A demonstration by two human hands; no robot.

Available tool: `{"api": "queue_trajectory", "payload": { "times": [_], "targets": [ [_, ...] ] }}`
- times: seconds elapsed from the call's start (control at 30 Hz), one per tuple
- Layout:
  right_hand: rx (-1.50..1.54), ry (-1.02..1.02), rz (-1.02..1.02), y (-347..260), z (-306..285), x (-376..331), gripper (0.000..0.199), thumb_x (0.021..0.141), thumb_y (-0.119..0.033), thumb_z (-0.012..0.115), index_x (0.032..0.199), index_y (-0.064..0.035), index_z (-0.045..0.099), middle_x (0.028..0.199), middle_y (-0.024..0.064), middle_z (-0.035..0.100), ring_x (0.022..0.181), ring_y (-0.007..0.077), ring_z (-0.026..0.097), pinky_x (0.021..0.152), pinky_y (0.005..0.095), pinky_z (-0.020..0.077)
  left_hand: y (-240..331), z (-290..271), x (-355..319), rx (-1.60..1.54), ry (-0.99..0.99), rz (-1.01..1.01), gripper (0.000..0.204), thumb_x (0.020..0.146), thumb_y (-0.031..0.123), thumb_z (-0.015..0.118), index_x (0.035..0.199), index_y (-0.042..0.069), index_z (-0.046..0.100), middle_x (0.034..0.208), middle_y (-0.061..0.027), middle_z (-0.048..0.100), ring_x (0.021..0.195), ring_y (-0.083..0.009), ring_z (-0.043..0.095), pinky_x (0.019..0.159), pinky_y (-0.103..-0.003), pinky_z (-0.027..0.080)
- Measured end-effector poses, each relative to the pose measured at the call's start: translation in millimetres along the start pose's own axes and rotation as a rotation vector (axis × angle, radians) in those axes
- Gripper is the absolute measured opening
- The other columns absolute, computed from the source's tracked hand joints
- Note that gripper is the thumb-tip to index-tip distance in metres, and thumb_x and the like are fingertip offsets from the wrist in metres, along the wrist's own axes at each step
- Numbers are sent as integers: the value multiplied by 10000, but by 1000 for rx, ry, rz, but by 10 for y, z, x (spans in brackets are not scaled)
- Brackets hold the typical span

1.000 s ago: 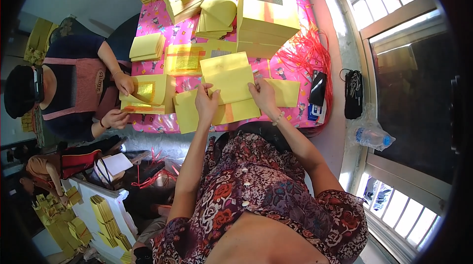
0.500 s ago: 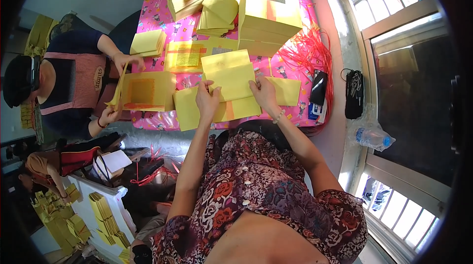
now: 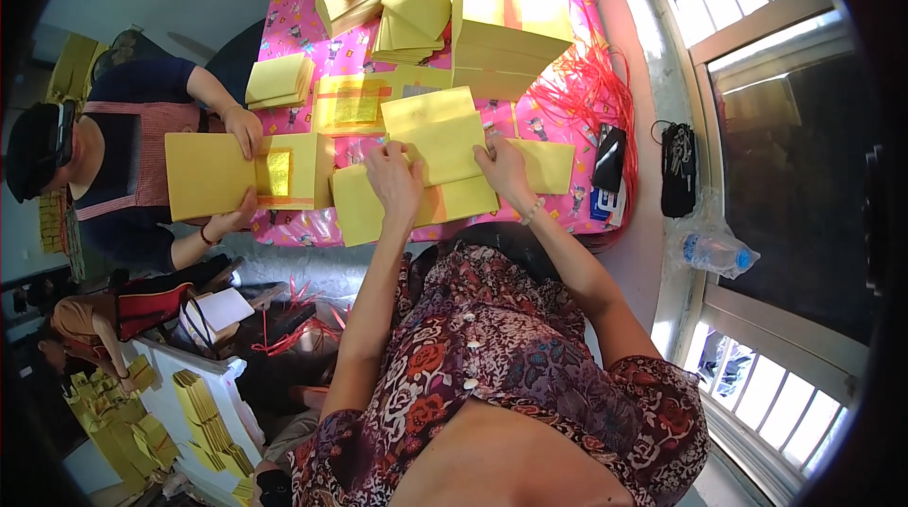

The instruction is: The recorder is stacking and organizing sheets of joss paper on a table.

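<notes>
You get strong daylight from the window (image 3: 757, 62) on the right, which washes out the sill and the right edge of the pink table (image 3: 567, 214), while the left side sits in duller shade. Your yellow paper sheets (image 3: 440, 133) read bright and fairly sharp. Straight lines bow near the black fisheye rim, and the far-left stacks look soft.

Pink surface (image 3: 303, 43) spans the upper centre. Yellow box (image 3: 511, 10) at top centre; red strings (image 3: 591, 91) beside it at right. Black phone (image 3: 608, 157) right of centre. Water bottle (image 3: 714, 252) on the window sill (image 3: 676, 308) at right. Paper stacks (image 3: 203, 408) at lower left.
</notes>
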State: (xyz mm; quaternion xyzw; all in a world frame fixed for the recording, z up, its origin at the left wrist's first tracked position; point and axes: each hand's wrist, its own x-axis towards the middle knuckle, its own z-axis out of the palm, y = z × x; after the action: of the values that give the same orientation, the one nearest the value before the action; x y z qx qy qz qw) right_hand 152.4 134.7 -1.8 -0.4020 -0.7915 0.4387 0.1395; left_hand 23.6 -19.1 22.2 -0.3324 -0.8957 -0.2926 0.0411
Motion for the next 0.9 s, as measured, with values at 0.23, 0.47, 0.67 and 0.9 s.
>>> {"api": "queue_trajectory", "payload": {
  "times": [0.23,0.47,0.67,0.9],
  "targets": [
    [-38,36,-46,-14,10,10,283,854,-241,659,786,-5,519,652,152,566,619,325,584,585,432,454,22,93,26,-142,-352,-49,269,854,200,672,1047,45,568,1032,-181,530,946,-373,558,805,-443,475],
    [66,27,-39,73,24,33,288,846,-231,693,770,-2,535,649,130,562,589,265,559,572,388,449,90,67,-168,-44,-251,147,445,838,273,704,1156,14,531,1055,-194,524,986,-375,541,819,-462,462],
    [191,3,19,179,41,30,276,846,-237,708,790,-13,557,683,114,584,634,275,590,590,389,464,188,85,-223,119,-224,117,475,824,305,719,1169,36,533,1078,-171,523,995,-352,536,803,-451,461],
    [-105,23,-326,-301,-112,-223,211,828,-220,707,813,-57,575,759,114,606,770,335,620,647,434,487,121,111,-244,79,-198,130,468,821,293,721,1171,46,531,1076,-167,520,988,-357,533,797,-457,458]
  ]
}}
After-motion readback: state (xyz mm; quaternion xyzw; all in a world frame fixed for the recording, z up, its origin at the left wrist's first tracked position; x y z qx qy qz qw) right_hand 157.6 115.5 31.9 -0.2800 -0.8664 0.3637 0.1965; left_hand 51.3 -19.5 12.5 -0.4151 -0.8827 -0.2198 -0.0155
